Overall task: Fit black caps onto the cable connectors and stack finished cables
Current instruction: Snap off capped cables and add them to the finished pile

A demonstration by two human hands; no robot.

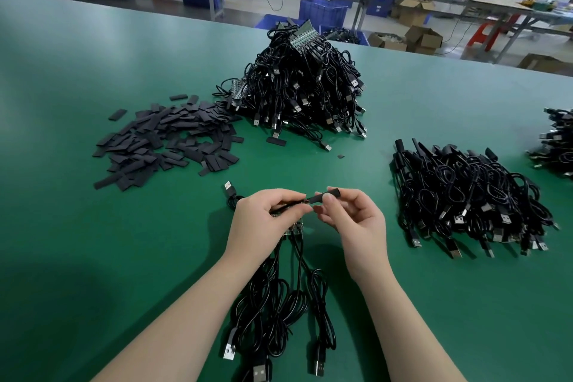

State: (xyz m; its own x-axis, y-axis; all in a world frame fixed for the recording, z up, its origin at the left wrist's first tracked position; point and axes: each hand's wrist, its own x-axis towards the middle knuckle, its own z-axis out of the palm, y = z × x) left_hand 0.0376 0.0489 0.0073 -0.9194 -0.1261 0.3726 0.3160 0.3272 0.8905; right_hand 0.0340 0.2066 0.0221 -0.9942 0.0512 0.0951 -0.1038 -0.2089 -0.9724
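My left hand (263, 217) grips the connector ends of several black cables (279, 304), whose loops and USB plugs trail toward me over the green table (93, 257). My right hand (350, 217) pinches a black cap (325, 196) between thumb and fingers, its open end against a connector tip held at my left fingertips. Loose black caps (164, 143) lie in a flat heap at the left. A tall mound of uncapped cables (304, 87) rises behind it. Capped cables (465, 192) are stacked at the right.
Another cable pile (558, 146) sits at the right edge. One loose cap (276, 142) and a small black scrap (341, 156) lie near the mound's foot. Beyond the table's far edge stand workbenches, blue crates (322, 12), orange stools and cardboard boxes.
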